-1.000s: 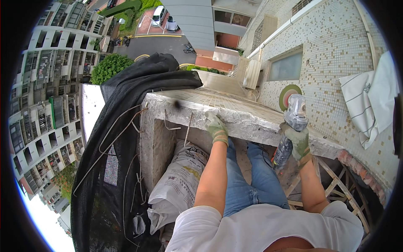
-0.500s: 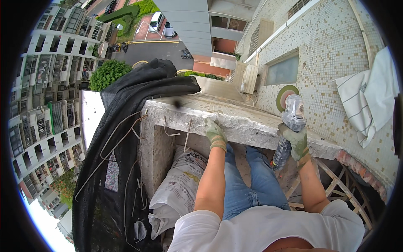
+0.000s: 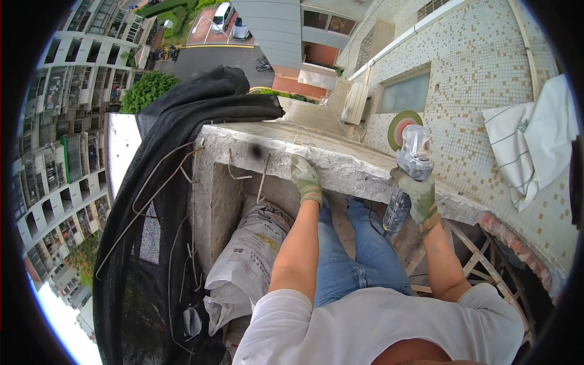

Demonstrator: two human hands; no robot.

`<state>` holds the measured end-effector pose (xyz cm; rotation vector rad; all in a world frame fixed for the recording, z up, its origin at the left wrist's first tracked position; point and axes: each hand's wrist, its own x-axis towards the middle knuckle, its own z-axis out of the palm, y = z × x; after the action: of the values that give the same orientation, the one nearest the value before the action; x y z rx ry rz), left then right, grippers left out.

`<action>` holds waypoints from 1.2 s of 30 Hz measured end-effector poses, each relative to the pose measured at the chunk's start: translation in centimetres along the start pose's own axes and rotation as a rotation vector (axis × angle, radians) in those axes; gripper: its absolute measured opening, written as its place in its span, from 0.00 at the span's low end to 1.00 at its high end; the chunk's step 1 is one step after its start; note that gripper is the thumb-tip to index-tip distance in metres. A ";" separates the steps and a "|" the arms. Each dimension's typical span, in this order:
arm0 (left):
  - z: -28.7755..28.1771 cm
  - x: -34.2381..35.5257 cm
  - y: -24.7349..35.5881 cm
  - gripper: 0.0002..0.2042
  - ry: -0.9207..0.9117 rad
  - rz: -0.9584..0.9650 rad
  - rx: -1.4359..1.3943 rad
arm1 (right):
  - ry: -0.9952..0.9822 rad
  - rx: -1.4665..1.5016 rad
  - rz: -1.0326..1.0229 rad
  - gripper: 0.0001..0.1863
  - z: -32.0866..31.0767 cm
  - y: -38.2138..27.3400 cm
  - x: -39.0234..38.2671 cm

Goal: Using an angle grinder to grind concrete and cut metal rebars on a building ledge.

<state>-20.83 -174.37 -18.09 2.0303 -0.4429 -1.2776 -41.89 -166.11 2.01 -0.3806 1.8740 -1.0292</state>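
Observation:
My left hand [image 3: 306,181], in a pale green work glove, grips the rough edge of a concrete slab [image 3: 347,174], a little right of bent steel bars [image 3: 263,179]. My right hand [image 3: 417,201], gloved alike, is closed round the body of an angle grinder [image 3: 415,150]. The grinder stands head up at the right part of the slab, its green and red disc [image 3: 401,125] seen against the tiled surface [image 3: 450,134]. Below the slab are my jeans-clad legs [image 3: 371,255] and, to their left, a white printed sack [image 3: 246,255].
Black mesh netting [image 3: 140,231] with tangled wires hangs at the left. A pale striped cloth [image 3: 529,146] lies at the right, above broken brickwork [image 3: 511,237] and a metal lattice [image 3: 480,267]. Far below are a road [image 3: 213,58], parked cars, a tree and apartment blocks.
The whole scene has shifted slightly left and upward in the picture. Both hands keep the same holds, with little visible movement relative to the slab.

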 end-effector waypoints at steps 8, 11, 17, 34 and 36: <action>-0.5 -0.1 8.5 0.28 -0.195 -0.137 -0.313 | -0.050 -0.038 -0.030 0.16 0.2 -0.1 -0.7; -5.0 -2.5 4.0 0.30 -0.120 0.188 0.208 | -0.074 0.102 0.038 0.15 0.5 -0.1 -0.9; -22.9 -6.0 -11.4 0.34 -0.147 -0.169 1.080 | -0.121 -0.048 0.006 0.11 1.8 -0.1 -1.1; -12.2 -8.3 -3.0 0.38 -0.789 -0.082 -0.322 | -0.357 -0.788 -0.252 0.27 20.9 4.3 3.4; -9.5 -8.5 -2.4 0.35 -0.718 -0.101 -0.228 | -0.370 -0.838 -0.277 0.27 22.4 5.1 3.8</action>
<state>-16.45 -164.04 -11.56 1.3748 -0.4874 -2.0117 -24.26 -176.52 -8.99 -1.2518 1.8532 -0.2471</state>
